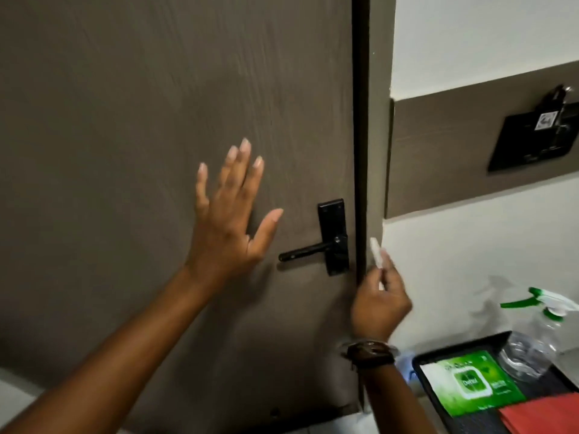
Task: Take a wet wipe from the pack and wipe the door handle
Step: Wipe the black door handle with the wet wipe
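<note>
Wipe: a small white folded wipe is pinched at the fingertips of the right hand, raised just right of the door edge and near the handle, not yet touching it.
Handling: judged light, limp and damp; it should fold around the bar easily, and a firmer pinch or a bunched pad would likely keep it from slipping off the fingers.
Handle: a black lever on a black plate, jutting left from the door; it looks rigid and smooth, best wiped along its length with the wipe closed around it.
Left hand: the left hand is spread wide, fingers apart, holding nothing, at the door left of the lever; whether the palm touches the wood cannot be told.
Pack: a green pack lies in a dark tray at lower right, well below the handle.
Writing: the pack's logo seems to read "Dettol", though blurred; the smaller print is illegible.
Nearby: a clear spray bottle with green-and-white trigger stands beside the pack; a red item lies in the tray; a black wall panel carries a small unreadable label.
</note>
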